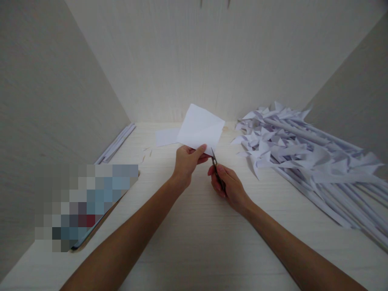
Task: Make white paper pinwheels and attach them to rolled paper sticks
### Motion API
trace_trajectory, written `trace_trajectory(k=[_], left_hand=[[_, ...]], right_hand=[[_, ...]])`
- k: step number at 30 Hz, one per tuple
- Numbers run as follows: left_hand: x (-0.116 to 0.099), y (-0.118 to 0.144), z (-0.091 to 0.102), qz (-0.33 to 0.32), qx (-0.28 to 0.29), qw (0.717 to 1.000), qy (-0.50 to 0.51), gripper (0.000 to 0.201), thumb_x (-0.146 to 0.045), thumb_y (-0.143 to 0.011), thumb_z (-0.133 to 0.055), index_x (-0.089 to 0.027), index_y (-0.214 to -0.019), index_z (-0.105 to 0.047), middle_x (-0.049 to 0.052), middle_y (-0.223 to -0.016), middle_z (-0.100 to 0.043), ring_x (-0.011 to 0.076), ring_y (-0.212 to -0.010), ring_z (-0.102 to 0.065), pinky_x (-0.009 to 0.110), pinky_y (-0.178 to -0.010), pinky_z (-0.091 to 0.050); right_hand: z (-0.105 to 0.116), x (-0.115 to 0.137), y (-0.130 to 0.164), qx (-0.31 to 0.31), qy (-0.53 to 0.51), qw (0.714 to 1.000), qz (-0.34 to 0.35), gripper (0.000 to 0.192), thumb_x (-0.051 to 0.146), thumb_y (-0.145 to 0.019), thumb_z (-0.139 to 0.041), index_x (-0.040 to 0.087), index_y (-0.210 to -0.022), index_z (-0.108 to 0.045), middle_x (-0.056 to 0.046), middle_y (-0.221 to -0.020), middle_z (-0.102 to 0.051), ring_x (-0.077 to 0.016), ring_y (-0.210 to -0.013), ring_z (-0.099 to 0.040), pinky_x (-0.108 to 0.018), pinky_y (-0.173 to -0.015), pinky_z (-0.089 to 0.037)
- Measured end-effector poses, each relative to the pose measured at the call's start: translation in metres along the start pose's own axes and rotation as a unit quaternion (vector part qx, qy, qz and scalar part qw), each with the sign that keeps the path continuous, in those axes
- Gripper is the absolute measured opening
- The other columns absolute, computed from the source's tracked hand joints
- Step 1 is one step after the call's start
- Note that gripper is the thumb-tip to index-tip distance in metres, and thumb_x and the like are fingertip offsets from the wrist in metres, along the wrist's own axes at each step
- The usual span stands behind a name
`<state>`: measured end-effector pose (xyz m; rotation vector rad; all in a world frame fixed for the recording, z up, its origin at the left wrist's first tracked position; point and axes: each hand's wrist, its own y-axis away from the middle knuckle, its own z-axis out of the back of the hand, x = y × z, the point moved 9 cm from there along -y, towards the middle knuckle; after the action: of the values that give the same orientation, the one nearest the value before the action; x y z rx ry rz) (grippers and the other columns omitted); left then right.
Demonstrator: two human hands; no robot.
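Observation:
A white square sheet of paper (201, 126) is pinched at its near edge by my left hand (188, 163), thumb on top and fingers beneath. My right hand (228, 184) grips a small pair of scissors (216, 169) with dark handles. The scissors' blades point away from me and meet the near right corner of the sheet; whether they have cut into it I cannot tell. Behind and to the left of the held sheet, another piece of white paper (166, 137) lies flat on the table, partly covered by it.
Many paper pinwheels on rolled paper sticks (291, 149) are heaped at the right. Rolled paper sticks (118, 141) lie along the left wall. A blurred-out flat object (100, 202) rests at the left. Small paper scraps (144, 158) lie on the pale wooden table (169, 250).

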<state>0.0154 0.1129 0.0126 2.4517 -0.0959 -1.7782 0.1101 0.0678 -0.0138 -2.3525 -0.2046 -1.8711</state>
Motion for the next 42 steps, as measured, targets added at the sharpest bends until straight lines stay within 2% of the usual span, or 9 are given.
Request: trace_trajectory(k=[29, 42], left_hand=[[0.0010, 0.0007, -0.0004, -0.008, 0.000, 1.000, 0.004, 0.007, -0.016, -0.065, -0.065, -0.010, -0.065, -0.062, 0.001, -0.060, -0.065, 0.0093, -0.054, -0.061, 0.024, -0.060, -0.051], [0.0049, 0.0045, -0.0040, 0.003, 0.011, 1.000, -0.006, 0.009, -0.018, -0.061, -0.069, -0.011, -0.066, -0.065, 0.002, -0.062, -0.066, 0.0101, -0.056, -0.061, 0.024, -0.060, -0.050]], right_hand=[[0.0052, -0.0004, 0.0015, -0.042, 0.020, 0.999, -0.012, 0.035, 0.052, -0.075, -0.046, 0.019, -0.065, -0.047, 0.011, -0.038, -0.028, -0.0042, -0.031, -0.020, -0.020, -0.032, -0.012], [0.0086, 0.0021, -0.0005, -0.057, 0.025, 0.998, 0.006, 0.034, 0.051, -0.077, -0.045, 0.018, -0.066, -0.048, 0.010, -0.038, -0.031, -0.0043, -0.031, -0.022, -0.020, -0.033, -0.013]])
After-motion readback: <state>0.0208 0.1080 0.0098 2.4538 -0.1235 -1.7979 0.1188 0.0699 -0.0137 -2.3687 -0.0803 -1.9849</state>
